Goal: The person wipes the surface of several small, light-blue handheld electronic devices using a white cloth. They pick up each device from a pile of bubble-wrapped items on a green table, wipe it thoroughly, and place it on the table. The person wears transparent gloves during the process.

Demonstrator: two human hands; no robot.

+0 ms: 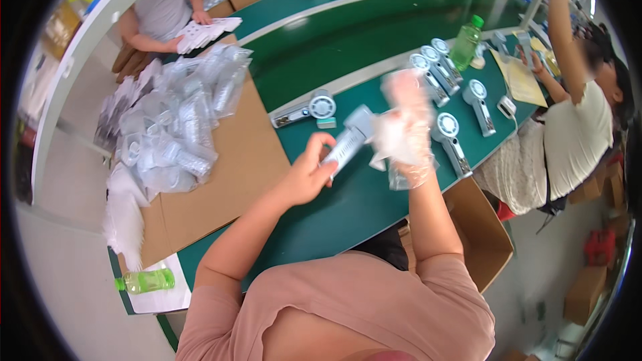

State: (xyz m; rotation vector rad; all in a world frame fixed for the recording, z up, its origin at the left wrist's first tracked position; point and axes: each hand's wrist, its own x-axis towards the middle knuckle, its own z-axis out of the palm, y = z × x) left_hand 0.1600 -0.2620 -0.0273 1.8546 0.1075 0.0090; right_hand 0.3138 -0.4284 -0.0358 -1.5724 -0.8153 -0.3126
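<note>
My left hand (311,172) is closed around a pale grey-blue handheld fan (351,135), held tilted over the green table. Beside it, my right hand (409,137) wears a clear plastic glove and is smeared by motion. A crumpled white wipe (391,135) is in that hand. Just beyond my left hand lies another handheld fan (304,111), with a small green block (326,123) touching or close to its head. To the right of my right hand, one fan (453,145) lies near the table edge, and another (479,107) sits farther right. Several more fans (431,70) lie in a row behind.
Bagged items in clear plastic (177,120) are heaped on cardboard (234,160) at left. Green bottles stand at the back right (466,43) and lie at the near left (147,281). A cardboard box (478,234) is below the table. Co-workers are at the far left and right.
</note>
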